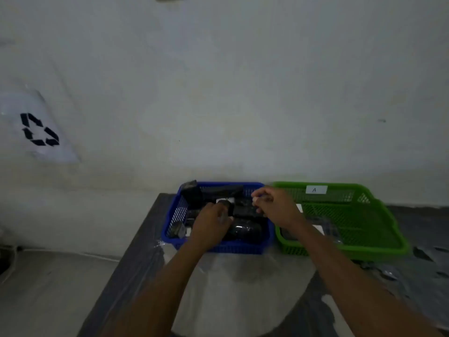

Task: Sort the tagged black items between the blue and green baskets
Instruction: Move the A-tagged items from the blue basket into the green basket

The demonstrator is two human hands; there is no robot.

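Note:
A blue basket stands on the table beside a green basket that carries a white label marked A. Several black items fill the blue basket, among them a rounded black pouch. Over that basket my left hand grips a small black item with a white tag behind it. My right hand hovers at the blue basket's right side, fingers pinched on a small white tag. A few flat items lie in the green basket, partly hidden by my right forearm.
The table has a dark surface under clear plastic film, with a pale patch at the front. A white wall rises right behind the baskets. A white sheet with a black recycling symbol hangs at the left.

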